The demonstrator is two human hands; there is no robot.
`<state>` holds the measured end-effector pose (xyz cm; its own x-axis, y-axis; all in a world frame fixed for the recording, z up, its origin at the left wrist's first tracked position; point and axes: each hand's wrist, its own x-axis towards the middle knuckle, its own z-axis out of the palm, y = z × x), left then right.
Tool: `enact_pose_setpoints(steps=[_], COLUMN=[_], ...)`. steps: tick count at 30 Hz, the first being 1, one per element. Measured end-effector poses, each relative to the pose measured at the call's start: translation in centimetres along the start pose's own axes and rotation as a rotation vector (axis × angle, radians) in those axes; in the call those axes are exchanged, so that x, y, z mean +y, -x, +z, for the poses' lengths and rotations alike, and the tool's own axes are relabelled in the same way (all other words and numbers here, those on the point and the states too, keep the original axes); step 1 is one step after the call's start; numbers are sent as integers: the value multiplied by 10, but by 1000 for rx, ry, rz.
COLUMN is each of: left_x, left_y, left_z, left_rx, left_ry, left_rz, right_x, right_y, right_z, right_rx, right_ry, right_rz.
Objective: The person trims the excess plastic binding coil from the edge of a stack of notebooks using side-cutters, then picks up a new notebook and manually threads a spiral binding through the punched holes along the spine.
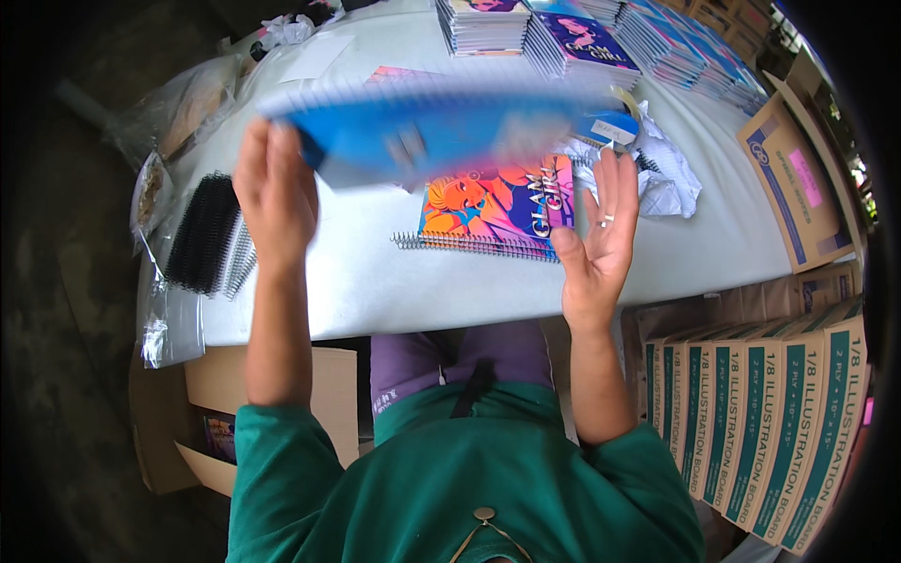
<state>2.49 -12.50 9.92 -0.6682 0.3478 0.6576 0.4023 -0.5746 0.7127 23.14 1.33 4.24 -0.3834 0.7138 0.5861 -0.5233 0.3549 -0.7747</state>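
Observation:
A blue-covered spiral notebook [361, 136], smeared by motion, is held up over the table by my left hand [275, 192], whose fingers and thumb pinch its left end. My right hand [605, 230] is raised open beside the notebook's right end, fingers stretched upward and a ring on one of them. Below the raised notebook, partly covered by it, lies a colourful illustrated spiral notebook [488, 206] with its coil toward me. Left of my left forearm, black plastic binding coils [200, 230] lie bundled on the table.
Stacks of notebooks [587, 42] stand at the far right of the white-covered table [422, 300]. Crumpled white paper [674, 174] and a blue labelled object [605, 128] lie near my right hand. Clear plastic bags hang at the left edge. Cardboard boxes [784, 178] stand right; several flat cartons [751, 422] sit below.

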Motion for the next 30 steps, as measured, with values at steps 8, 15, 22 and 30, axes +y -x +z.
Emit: enact_pose_setpoints(steps=[8, 15, 22, 30], left_x=[-1, -22, -69, -14], left_y=[126, 132, 62, 8], left_z=[-43, -85, -201, -207], left_rx=[-90, -569, -193, 31], left_ry=[-284, -887, -1733, -1742], left_rz=[-619, -446, -302, -350], right_x=[34, 22, 29, 40], right_y=[53, 32, 31, 28], right_z=[-10, 11, 12, 4], right_rx=[-363, -464, -585, -614], right_ry=[-157, -184, -144, -62], right_rz=[506, 383, 401, 254])
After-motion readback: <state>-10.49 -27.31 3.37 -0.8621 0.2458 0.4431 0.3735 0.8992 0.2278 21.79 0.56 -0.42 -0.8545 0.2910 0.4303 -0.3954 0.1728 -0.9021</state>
